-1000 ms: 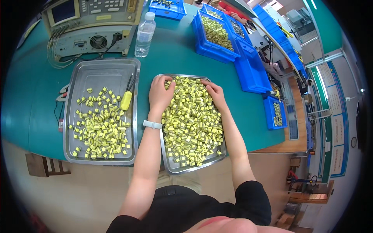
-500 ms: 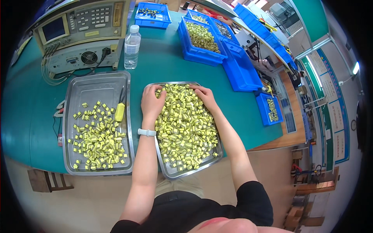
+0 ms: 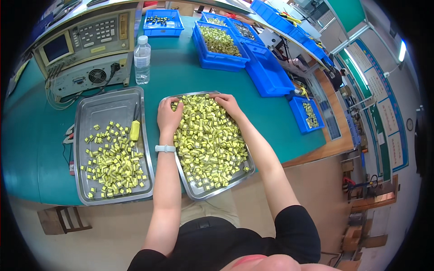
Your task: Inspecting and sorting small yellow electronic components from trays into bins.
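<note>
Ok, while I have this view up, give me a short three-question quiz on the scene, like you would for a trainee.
1. Multiple choice: the left hand and the right hand are both at the far end of which container?
A) the left tray
B) the right tray
C) a blue bin
2. True or false: the clear bottle stands upright on the green table.
3. Fill in the blank: the pale wristband is on the person's ____ wrist.

Key: 1: B. 2: True. 3: left.
</note>
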### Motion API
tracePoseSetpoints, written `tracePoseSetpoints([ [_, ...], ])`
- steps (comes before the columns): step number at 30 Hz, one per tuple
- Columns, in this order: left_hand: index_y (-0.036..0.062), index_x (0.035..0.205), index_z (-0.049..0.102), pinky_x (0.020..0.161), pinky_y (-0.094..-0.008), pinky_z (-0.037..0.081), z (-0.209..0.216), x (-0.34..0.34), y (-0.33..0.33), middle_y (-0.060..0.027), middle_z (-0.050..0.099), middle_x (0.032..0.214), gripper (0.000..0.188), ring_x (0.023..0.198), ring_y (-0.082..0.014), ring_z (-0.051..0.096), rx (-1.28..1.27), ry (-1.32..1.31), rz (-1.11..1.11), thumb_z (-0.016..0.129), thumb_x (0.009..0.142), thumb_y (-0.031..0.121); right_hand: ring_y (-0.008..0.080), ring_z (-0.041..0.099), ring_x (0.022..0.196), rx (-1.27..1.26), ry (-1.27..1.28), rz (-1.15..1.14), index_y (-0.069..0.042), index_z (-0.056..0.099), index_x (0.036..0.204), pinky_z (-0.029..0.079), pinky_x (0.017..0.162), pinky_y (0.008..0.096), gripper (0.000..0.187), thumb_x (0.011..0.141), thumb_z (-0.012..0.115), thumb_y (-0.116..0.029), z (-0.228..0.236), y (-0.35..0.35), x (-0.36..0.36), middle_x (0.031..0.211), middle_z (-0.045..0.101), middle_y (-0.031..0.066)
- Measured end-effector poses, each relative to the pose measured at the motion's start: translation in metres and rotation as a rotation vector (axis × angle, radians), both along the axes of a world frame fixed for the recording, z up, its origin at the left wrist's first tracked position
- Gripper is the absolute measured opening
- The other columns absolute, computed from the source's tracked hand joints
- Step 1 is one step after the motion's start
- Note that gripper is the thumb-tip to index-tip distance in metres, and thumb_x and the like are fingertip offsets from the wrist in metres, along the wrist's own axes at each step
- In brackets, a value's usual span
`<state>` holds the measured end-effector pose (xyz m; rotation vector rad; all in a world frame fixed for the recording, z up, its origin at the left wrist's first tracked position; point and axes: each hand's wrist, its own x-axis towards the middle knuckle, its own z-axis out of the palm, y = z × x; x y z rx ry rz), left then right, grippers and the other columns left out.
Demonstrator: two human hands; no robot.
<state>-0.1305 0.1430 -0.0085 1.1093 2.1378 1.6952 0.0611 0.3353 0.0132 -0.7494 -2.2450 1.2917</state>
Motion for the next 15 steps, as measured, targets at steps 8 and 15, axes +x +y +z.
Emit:
tracePoseSetpoints([
  [8, 0.0085, 0.097, 0.066, 0.094, -0.0384, 0.044, 0.002, -0.001, 0.000, -0.0098, 0.062, 0.110, 0.024, 0.112, -0.0285, 0.055, -0.008, 0.045, -0.005, 0.063, 0.085, 0.029, 0.0129, 0.062, 0.098, 0.006, 0.021, -0.043, -0.003, 0.072, 0.107, 0.045, 0.088, 0.0257, 0.023, 0.091, 0.058, -0.012, -0.001, 0.006, -0.005, 0.110, 0.071, 0.0061],
  [15, 0.0073, 0.098, 0.066, 0.095, -0.0392, 0.043, 0.001, -0.001, -0.004, -0.0103, 0.064, 0.106, 0.025, 0.109, -0.0295, 0.055, -0.043, 0.138, -0.030, 0.064, 0.084, 0.028, 0.0135, 0.063, 0.099, 0.047, -0.008, -0.083, -0.003, 0.073, 0.105, 0.046, 0.090, 0.0261, 0.023, 0.090, 0.058, -0.011, -0.006, 0.005, -0.008, 0.109, 0.071, 0.0057],
])
